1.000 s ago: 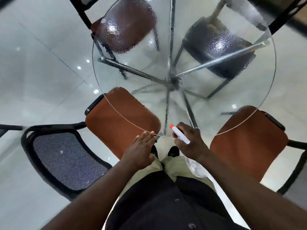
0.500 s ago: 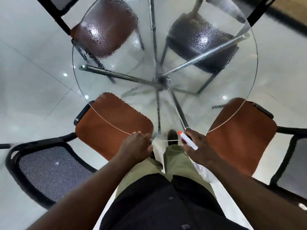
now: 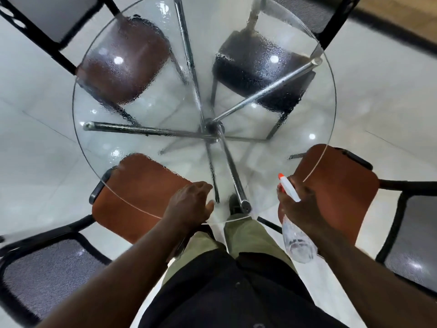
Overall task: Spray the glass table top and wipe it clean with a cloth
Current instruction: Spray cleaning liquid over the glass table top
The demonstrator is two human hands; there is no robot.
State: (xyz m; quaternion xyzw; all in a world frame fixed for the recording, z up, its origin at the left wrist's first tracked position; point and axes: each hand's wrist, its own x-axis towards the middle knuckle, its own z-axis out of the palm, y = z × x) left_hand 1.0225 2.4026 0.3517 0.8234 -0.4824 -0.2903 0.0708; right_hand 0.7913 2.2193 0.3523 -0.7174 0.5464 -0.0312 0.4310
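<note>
The round glass table top (image 3: 165, 107) fills the upper middle of the head view, with spray droplets beaded over most of it. My left hand (image 3: 189, 204) rests on the glass at its near edge, fingers loosely bent, with nothing in it. My right hand (image 3: 300, 209) is over the near right rim, shut on a clear spray bottle (image 3: 298, 245). The bottle's white head and orange nozzle point up and away over the table. No cloth is in view.
Chrome legs meet at a hub (image 3: 211, 129) under the glass. Orange chair seats stand at near left (image 3: 137, 192) and near right (image 3: 340, 192), a brown seat (image 3: 125, 60) and a black seat (image 3: 257, 65) on the far side. Black mesh chairs (image 3: 47, 275) flank me on white tiled floor.
My right hand has moved right along the rim with the spray bottle, and more of the bottle shows. My left hand stays at the near edge, fingers now more bent.
</note>
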